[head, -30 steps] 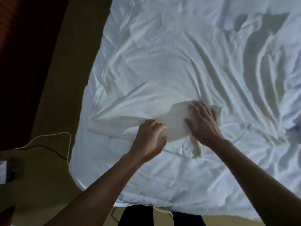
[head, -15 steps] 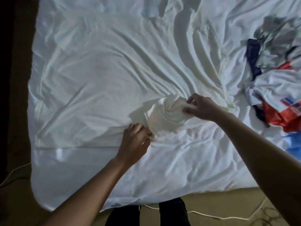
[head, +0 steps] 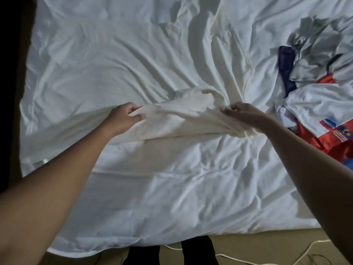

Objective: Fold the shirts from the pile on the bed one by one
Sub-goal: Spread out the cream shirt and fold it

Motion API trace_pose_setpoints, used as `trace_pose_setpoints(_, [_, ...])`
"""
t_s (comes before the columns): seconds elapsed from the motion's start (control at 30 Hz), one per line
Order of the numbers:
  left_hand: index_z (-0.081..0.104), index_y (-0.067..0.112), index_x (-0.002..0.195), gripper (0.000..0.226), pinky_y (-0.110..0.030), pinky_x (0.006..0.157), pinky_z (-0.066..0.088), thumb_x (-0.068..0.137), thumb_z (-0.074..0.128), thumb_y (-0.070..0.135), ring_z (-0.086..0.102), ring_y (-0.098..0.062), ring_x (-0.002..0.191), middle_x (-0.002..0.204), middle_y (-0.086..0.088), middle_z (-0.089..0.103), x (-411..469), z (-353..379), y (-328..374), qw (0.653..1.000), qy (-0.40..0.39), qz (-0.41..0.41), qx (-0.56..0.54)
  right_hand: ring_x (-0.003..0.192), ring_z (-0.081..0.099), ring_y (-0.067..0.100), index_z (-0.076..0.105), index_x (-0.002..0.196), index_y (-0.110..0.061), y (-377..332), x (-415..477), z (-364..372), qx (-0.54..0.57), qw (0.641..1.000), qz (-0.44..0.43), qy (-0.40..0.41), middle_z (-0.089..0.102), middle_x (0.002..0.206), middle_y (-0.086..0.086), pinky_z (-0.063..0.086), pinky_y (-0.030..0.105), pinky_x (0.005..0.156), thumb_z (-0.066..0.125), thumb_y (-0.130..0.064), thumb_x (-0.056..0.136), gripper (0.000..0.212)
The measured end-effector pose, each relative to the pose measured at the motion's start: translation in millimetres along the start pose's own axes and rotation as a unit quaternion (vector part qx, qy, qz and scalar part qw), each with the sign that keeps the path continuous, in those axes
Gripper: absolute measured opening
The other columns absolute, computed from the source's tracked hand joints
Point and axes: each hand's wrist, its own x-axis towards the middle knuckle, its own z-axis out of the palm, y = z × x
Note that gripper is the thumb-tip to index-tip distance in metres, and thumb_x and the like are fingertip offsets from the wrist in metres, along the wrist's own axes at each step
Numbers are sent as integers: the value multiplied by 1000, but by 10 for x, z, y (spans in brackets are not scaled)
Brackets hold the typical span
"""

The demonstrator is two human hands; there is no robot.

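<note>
Both hands are on the cream-white soft cotton shirt (head: 183, 119), stretched crosswise over the middle of the rumpled white bed sheet (head: 95, 64). The left hand (head: 125, 117) is closed around one bunched end of the fabric, fingers curled with cloth pinched between them; the right hand (head: 240, 113) pinches the opposite end with fingertips together, and the fabric gathers into tight pleats just under that wrist. Held apart like this, the two grips pull the cloth taut between them — by the look of it, a way to draw out the wrinkles and set a straight edge for the fold. The middle of the shirt humps up slightly and its near edge lifts off the sheet, casting a shadow. Off to the right waits the crumpled pile of white, red, navy and grey shirts (head: 315, 96), well apart from the working spot. One white garment there carries a small printed patch with red and blue stripes and a crest — any lettering is too small to read
</note>
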Motion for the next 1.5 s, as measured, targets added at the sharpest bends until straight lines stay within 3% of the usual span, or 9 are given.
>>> trace_pose_setpoints(0.1, [68,14,84,29,-33,65,39,91,75,41,61,-24,71,74,-2,65,-104,-12,-204,998,-47,-27,17,82,64,25,71,89,-17,198,19,-63,-76,996,-5,-48,67,86,2,49,37,73,74,-57,85,40])
trace_pose_setpoints(0.27, [74,18,95,14,-30,72,43,92,76,31,62,-17,85,90,0,72,34,-189,8,994,107,9,-10,69,57,22,71,83,-14,449,21,-193,37,995,-33,85,62,74,7,43,34,63,78,-46,87,33])
trace_pose_setpoints(0.4, [68,28,108,22,-39,85,51,87,71,24,64,-21,101,107,7,70,178,-168,291,992,-37,-10,116,92,68,23,72,101,-21,474,-7,-250,73,997,-11,35,73,97,3,52,33,76,87,-33,80,28])
trace_pose_setpoints(0.63, [67,22,108,62,-35,88,49,75,69,75,62,-14,99,108,6,67,420,180,941,995,-46,-67,-57,97,68,16,73,106,-24,60,204,-170,83,994,-52,55,73,106,-3,56,38,87,72,-72,78,56])
trace_pose_setpoints(0.77, [71,16,91,53,-31,69,45,80,74,67,65,-16,79,87,-4,73,535,442,1141,998,-48,-7,-42,79,62,20,68,97,-19,-161,332,-166,-20,996,-73,36,66,88,1,51,35,66,68,-57,92,38])
trace_pose_setpoints(0.97, [68,18,95,20,-27,75,46,97,66,38,61,-7,82,85,13,66,711,319,1599,973,162,118,-116,86,59,22,70,101,-19,-229,426,-282,-97,992,-79,24,64,89,2,44,29,66,82,-25,81,24])
trace_pose_setpoints(1.13, [70,22,124,32,-25,104,45,95,65,34,56,-2,122,128,9,63,746,300,1777,958,148,240,-48,99,69,19,66,121,-15,-350,482,-334,147,987,-62,-9,71,110,4,56,31,85,85,-32,79,49])
trace_pose_setpoints(1.27, [48,19,144,71,-40,107,45,86,71,52,52,-22,130,141,-6,50,769,404,1382,987,156,41,-28,63,59,14,66,79,-16,-499,504,-369,142,989,-48,4,65,75,1,44,26,62,64,-59,93,46])
trace_pose_setpoints(1.5, [68,15,80,33,-28,57,41,81,80,46,54,-14,58,63,6,60,935,503,1243,973,91,-94,-188,61,61,23,72,87,-2,-794,812,-264,169,982,-10,83,65,68,5,46,31,62,73,-65,80,63])
